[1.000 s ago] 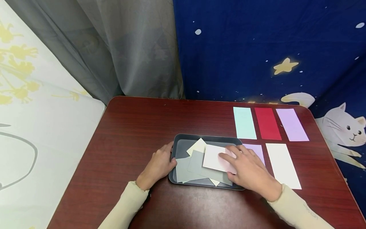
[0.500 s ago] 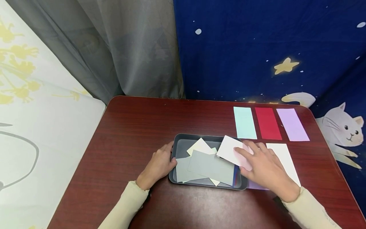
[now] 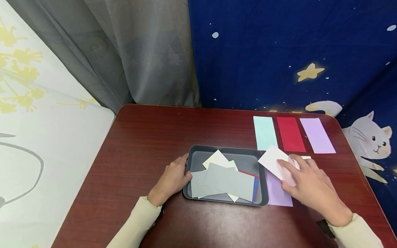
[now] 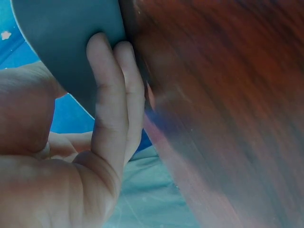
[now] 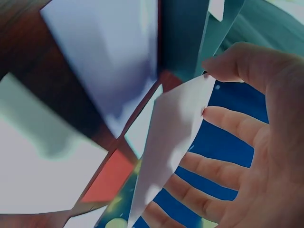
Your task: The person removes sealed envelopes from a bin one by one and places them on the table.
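My left hand (image 3: 170, 179) grips the left end of a dark grey tray (image 3: 247, 160), thumb at its rim. In the left wrist view, fingers (image 4: 109, 95) press the outer side of the tray (image 4: 66, 42). My right hand (image 3: 313, 193) pinches a pale pinkish-white card (image 3: 273, 160) between thumb and fingers, tilted above the table just right of the tray. The right wrist view shows the held card (image 5: 173, 123) nearly edge-on. Inside the tray lie overlapping grey cards (image 3: 231, 181), a cream card (image 3: 217, 159) and edges of red and blue cards (image 3: 255, 189).
Beneath the held card lies a lilac card (image 3: 278, 193). A white card (image 3: 306, 157) is mostly hidden under my right hand. Farther back lie a mint card (image 3: 265, 132), a red card (image 3: 291, 134) and another lilac card (image 3: 317, 135) on the brown table (image 3: 149, 134).
My right hand has lifted the pale card off the tray's pile and carried it right, past the tray's right rim. The left hand and tray have stayed put.
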Available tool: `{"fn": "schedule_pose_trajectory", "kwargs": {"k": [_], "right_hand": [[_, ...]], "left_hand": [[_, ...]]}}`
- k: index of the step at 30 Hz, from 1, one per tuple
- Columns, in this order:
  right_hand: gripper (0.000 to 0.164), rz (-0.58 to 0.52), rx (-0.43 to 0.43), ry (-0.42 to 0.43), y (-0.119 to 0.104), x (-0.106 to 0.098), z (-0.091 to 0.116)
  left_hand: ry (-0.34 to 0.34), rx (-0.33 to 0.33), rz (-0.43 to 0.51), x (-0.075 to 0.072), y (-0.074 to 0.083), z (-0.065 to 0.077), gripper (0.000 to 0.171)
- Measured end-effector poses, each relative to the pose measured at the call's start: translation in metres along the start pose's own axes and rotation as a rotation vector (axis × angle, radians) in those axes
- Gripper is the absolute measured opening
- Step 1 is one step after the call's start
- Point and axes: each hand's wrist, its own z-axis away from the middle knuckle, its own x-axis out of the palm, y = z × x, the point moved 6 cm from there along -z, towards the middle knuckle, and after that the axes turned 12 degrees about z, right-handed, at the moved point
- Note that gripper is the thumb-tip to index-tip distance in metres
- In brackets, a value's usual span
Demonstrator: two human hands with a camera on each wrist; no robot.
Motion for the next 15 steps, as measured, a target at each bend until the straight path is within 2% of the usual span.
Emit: {"fn": "schedule_pose_trajectory", "kwargs": {"k": [15], "right_hand": [[0.068, -0.036, 0.158, -0.042, 0.063, 0.032, 0.031]], "left_hand": [[-0.01, -0.013, 0.003, 0.0, -0.001, 0.0, 0.061]]}}
